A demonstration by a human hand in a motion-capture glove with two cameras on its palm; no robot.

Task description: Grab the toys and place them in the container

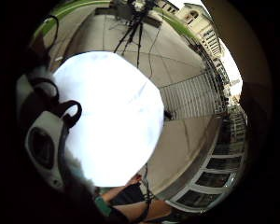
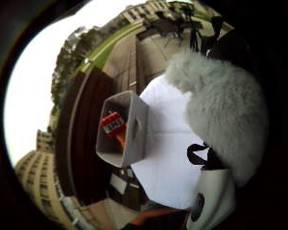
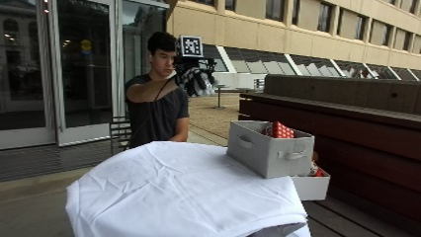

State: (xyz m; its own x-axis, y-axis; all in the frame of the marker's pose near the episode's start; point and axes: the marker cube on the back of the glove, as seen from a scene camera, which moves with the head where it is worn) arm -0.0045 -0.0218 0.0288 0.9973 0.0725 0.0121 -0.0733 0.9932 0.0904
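Note:
A person stands behind a table draped in a white cloth [image 3: 178,187]. The gloved right hand [image 3: 190,74] is raised to head height, well above the table, and grips a fluffy grey-white plush toy [image 3: 200,84]. In the thumb side palm view the plush toy [image 2: 221,110] fills the space close to the palm. A grey fabric container [image 3: 270,148] with handles stands on the table's right side. It holds a red toy with white spots [image 3: 283,130]; the same container [image 2: 125,129] with the red toy [image 2: 113,122] shows in the thumb side view.
A white box [image 3: 309,186] sits beside and below the container at the table's edge. A dark wooden bench wall [image 3: 355,113] runs behind it. Camera tripods [image 1: 133,28] stand on the paving beyond the table. Glass doors [image 3: 65,74] stand behind the person.

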